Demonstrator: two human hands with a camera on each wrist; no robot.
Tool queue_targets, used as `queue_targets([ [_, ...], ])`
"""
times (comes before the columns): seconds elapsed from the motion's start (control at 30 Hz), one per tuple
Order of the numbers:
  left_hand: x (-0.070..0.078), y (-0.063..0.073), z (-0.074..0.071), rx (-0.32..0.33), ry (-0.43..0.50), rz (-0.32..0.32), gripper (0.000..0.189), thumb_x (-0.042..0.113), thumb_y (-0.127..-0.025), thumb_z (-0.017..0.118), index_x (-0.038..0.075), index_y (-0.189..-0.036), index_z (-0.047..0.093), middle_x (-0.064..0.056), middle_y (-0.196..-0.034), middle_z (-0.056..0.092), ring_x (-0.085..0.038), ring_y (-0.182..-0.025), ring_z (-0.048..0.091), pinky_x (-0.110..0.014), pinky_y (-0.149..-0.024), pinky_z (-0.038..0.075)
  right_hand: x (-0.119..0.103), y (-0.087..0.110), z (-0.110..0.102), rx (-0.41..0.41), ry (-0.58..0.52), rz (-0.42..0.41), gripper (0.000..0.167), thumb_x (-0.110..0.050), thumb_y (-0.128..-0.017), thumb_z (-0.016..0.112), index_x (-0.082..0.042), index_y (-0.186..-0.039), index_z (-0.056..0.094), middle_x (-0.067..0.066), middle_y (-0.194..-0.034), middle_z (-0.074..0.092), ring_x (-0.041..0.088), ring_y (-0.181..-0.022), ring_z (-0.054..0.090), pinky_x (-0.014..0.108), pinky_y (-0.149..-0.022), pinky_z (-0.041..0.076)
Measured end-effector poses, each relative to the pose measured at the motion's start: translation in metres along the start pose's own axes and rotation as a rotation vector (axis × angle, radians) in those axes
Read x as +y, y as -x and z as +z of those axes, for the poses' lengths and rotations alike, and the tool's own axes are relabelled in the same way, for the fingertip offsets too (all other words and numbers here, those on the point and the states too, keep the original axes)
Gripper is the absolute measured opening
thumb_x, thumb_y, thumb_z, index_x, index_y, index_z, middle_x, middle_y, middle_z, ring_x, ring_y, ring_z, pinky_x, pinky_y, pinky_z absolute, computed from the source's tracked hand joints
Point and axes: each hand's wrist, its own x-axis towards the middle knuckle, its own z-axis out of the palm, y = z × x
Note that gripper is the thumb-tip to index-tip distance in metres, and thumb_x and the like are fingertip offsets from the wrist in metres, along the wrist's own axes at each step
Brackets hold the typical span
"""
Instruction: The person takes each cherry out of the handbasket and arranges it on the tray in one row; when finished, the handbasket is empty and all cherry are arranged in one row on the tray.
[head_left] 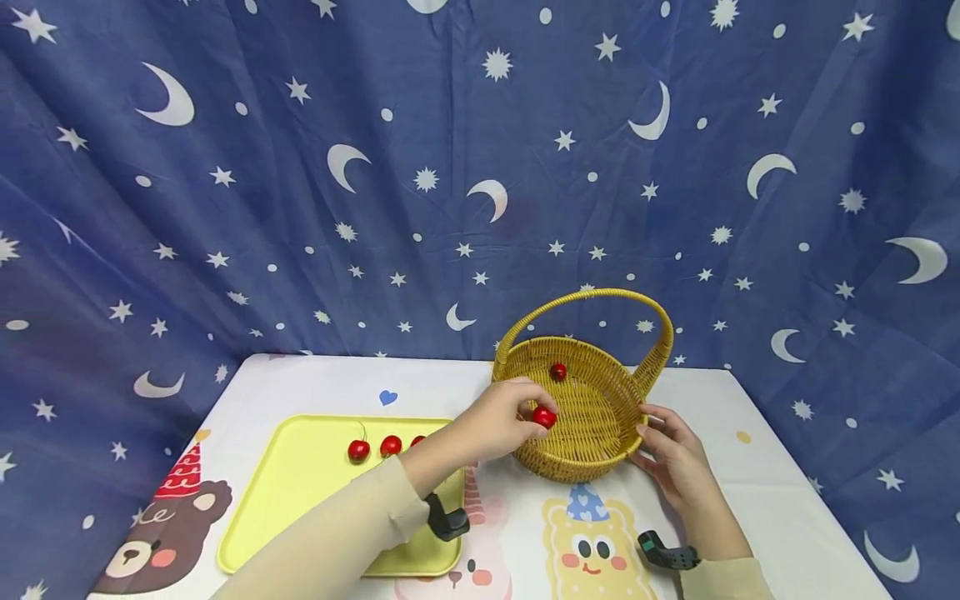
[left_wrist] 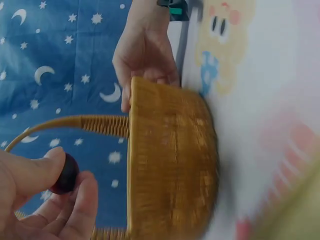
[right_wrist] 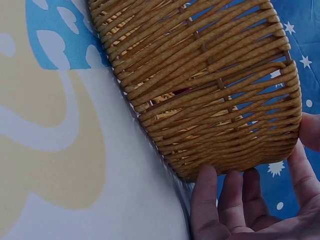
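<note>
My left hand (head_left: pixel 504 422) pinches a red cherry (head_left: pixel 544 417) between thumb and fingertips, over the near left part of a woven yellow-brown basket (head_left: pixel 592 408). In the left wrist view the pinched cherry (left_wrist: pixel 67 175) looks dark, level with the rim's outer side and near the arched handle (left_wrist: pixel 105 125). Another cherry (head_left: pixel 558 372) lies inside the basket toward its back. At the basket's right side my right hand (head_left: pixel 675 458) holds the rim, and in the right wrist view its fingers (right_wrist: pixel 205 197) spread along the outside of the woven wall.
A yellow tray (head_left: pixel 300 475) lies left of the basket, partly covered by my left arm. On it are a cherry with a stem (head_left: pixel 358 451), a second cherry (head_left: pixel 390 446) and another partly hidden one (head_left: pixel 417 440). A blue star-and-moon curtain (head_left: pixel 420 208) hangs right behind the table.
</note>
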Motion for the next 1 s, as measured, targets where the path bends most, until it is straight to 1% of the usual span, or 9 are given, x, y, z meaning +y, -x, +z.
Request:
queue_targets([
  [0.1, -0.01, 0.032, -0.026, 0.018, 0.043, -0.024, 0.025, 0.004, -0.092, 0.083, 0.021, -0.11, 0.077, 0.006, -0.106, 0.069, -0.007, -0.089, 0.066, -0.024, -0.075, 0.058, 0.0, 0.0, -0.002, 0.009, -0.009, 0.003, 0.037, -0.018, -0.107, 0.066, -0.025, -0.142, 0.06, -0.005, -0.13, 0.055, 0.01, -0.114, 0.065, 0.031, -0.091, 0.062],
  [0.17, -0.02, 0.052, -0.041, 0.03, 0.065, -0.061, 0.026, 0.002, -0.092, 0.082, 0.019, -0.11, 0.076, 0.005, -0.109, 0.07, -0.009, -0.091, 0.069, -0.025, -0.072, 0.059, 0.0, 0.0, -0.002, 0.015, -0.007, 0.007, 0.036, -0.018, -0.107, 0.067, -0.027, -0.141, 0.061, -0.006, -0.129, 0.055, 0.01, -0.114, 0.065, 0.03, -0.091, 0.063],
  [0.23, -0.032, 0.071, -0.056, 0.046, 0.076, -0.097, 0.027, -0.001, -0.091, 0.081, 0.018, -0.109, 0.076, 0.002, -0.109, 0.07, -0.013, -0.089, 0.071, -0.027, -0.067, 0.06, 0.001, 0.001, -0.002, 0.019, -0.001, 0.006, 0.036, -0.018, -0.107, 0.067, -0.026, -0.142, 0.06, -0.006, -0.129, 0.054, 0.01, -0.114, 0.064, 0.031, -0.091, 0.062],
  [0.37, -0.061, 0.108, -0.081, 0.106, 0.048, -0.172, 0.03, -0.003, -0.089, 0.082, 0.018, -0.109, 0.077, -0.001, -0.109, 0.073, -0.016, -0.089, 0.071, -0.028, -0.067, 0.059, 0.001, 0.001, -0.001, 0.019, 0.001, 0.001, 0.036, -0.016, -0.107, 0.066, -0.024, -0.142, 0.06, -0.005, -0.128, 0.055, 0.012, -0.114, 0.064, 0.032, -0.091, 0.061],
  [0.5, -0.087, 0.137, -0.104, 0.189, 0.005, -0.257, 0.029, -0.002, -0.09, 0.082, 0.014, -0.114, 0.077, -0.004, -0.111, 0.073, -0.017, -0.091, 0.069, -0.027, -0.069, 0.058, 0.001, 0.001, 0.0, 0.009, -0.004, -0.003, 0.037, -0.017, -0.108, 0.065, -0.023, -0.143, 0.059, -0.003, -0.13, 0.054, 0.012, -0.114, 0.064, 0.032, -0.091, 0.061],
  [0.6, -0.104, 0.152, -0.118, 0.227, -0.042, -0.309, 0.028, -0.002, -0.091, 0.081, 0.011, -0.116, 0.077, -0.006, -0.113, 0.072, -0.018, -0.091, 0.069, -0.026, -0.07, 0.057, 0.001, 0.001, 0.001, 0.007, -0.004, -0.002, 0.037, -0.018, -0.108, 0.065, -0.023, -0.144, 0.058, -0.003, -0.131, 0.054, 0.011, -0.114, 0.064, 0.031, -0.091, 0.062],
  [0.7, -0.119, 0.163, -0.126, 0.226, -0.101, -0.342, 0.027, 0.0, -0.091, 0.081, 0.01, -0.116, 0.076, -0.007, -0.114, 0.071, -0.018, -0.092, 0.068, -0.026, -0.071, 0.056, 0.0, 0.001, 0.001, 0.008, 0.0, -0.003, 0.038, -0.018, -0.108, 0.065, -0.022, -0.145, 0.057, -0.003, -0.13, 0.053, 0.011, -0.115, 0.063, 0.03, -0.091, 0.061],
  [0.87, -0.142, 0.175, -0.131, 0.21, -0.178, -0.384, 0.025, 0.002, -0.092, 0.08, 0.009, -0.115, 0.074, -0.01, -0.114, 0.071, -0.019, -0.093, 0.068, -0.027, -0.073, 0.054, 0.0, 0.001, 0.001, 0.013, 0.002, 0.0, 0.039, -0.017, -0.108, 0.064, -0.021, -0.146, 0.056, -0.003, -0.131, 0.053, 0.012, -0.115, 0.063, 0.031, -0.092, 0.061],
  [1.0, -0.153, 0.178, -0.131, 0.195, -0.216, -0.403, 0.023, 0.003, -0.092, 0.08, 0.008, -0.114, 0.074, -0.009, -0.113, 0.073, -0.019, -0.095, 0.067, -0.032, -0.08, 0.053, 0.0, 0.001, 0.001, 0.011, -0.003, 0.002, 0.04, -0.017, -0.108, 0.065, -0.02, -0.146, 0.056, -0.003, -0.132, 0.053, 0.011, -0.113, 0.064, 0.031, -0.092, 0.062],
])
